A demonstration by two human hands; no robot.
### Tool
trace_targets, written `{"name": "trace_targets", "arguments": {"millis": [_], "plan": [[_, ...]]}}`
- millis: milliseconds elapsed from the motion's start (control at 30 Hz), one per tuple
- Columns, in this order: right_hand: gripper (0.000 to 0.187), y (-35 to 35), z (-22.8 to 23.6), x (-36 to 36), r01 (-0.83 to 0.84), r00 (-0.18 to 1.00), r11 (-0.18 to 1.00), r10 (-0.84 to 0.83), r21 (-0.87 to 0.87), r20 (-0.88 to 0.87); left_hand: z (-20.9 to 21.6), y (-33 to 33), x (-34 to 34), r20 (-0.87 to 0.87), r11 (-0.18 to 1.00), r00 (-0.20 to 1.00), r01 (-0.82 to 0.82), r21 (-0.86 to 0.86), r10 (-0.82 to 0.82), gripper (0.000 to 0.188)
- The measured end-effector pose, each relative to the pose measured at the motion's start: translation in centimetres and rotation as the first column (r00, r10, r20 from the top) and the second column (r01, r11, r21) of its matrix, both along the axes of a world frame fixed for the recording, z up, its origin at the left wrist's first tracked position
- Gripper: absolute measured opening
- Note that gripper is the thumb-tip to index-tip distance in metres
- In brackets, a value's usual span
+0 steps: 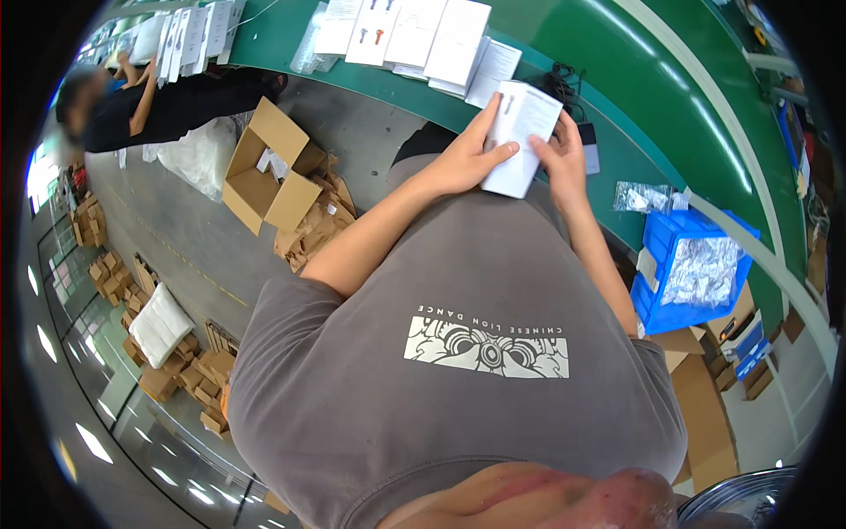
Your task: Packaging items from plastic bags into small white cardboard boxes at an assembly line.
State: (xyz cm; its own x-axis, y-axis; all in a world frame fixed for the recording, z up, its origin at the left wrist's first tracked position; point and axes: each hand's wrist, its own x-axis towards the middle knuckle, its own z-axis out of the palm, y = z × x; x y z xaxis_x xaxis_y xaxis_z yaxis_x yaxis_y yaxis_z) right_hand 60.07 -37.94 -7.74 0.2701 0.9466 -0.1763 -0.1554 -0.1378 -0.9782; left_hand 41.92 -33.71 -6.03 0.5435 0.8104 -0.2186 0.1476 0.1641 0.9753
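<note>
A white rectangular carton point(520, 132) with small print and a small dark picture on its face is held in front of my body, at the near edge of the green table. My left hand point(465, 160) grips its left side, thumb lying across the lower part. On the other side my right hand point(564, 163) holds the right edge, with the thumb on the front face. Just beyond, a row of similar white cartons point(454, 42) lies on the table, partly overlapping. Black cables point(560, 83) are bunched to the right of the held carton, and a dark flat item point(589, 141) lies beside my right hand.
A blue plastic bin point(649, 286) with silvery bags stands at the right, near a clear bag point(639, 196). On the floor to the left sits an open cardboard box point(295, 204) beside crumpled brown paper point(319, 225). Another person point(141, 115) works at the far left.
</note>
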Motion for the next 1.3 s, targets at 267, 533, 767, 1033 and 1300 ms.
{"name": "trace_targets", "arguments": {"millis": [267,533,767,1033,1300], "plan": [[0.056,8.5,-7.7,1.8,0.080,0.942,0.975,-0.142,-0.205,-0.306,1.1,2.2,-8.0,-0.092,0.955,0.984,0.121,-0.270,-0.151,0.061],[0.052,12.4,-12.7,-1.7,0.067,0.975,0.977,-0.021,-0.200,0.223,-6.2,9.7,-27.1,-0.478,0.899,0.878,-0.204,-0.388,-0.007,0.039],[0.049,12.3,-12.0,-0.6,0.026,0.963,0.930,0.075,-0.365,0.260,-14.1,23.5,-41.6,-0.473,0.632,0.428,-0.613,0.474,0.770,0.019],[0.050,12.4,-10.7,-1.5,0.100,0.941,0.836,0.097,-0.539,0.325,-6.1,44.5,-57.7,-0.417,0.406,-0.147,-0.100,0.908,0.897,0.066],[0.052,13.0,-9.6,-1.7,0.174,0.934,0.798,0.051,-0.577,0.352,-6.6,49.3,-62.1,-0.670,0.656,-0.050,-0.166,0.737,0.740,0.074]]}}
